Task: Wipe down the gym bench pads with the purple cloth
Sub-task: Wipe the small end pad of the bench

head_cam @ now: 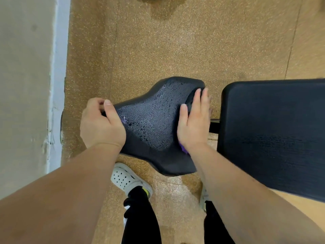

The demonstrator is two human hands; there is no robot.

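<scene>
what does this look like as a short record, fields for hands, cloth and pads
left hand: grips the narrow end of the seat pad
right hand: flat, pressing the purple cloth onto the seat pad's wide end
purple cloth: mostly hidden under the hand, edge showing by the wrist
seat pad: black, beaded with droplets
back pad: black, to the right, untouched
floor: speckled tan

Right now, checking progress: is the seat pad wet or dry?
Wet: shiny droplets bead across the seat pad.
</scene>
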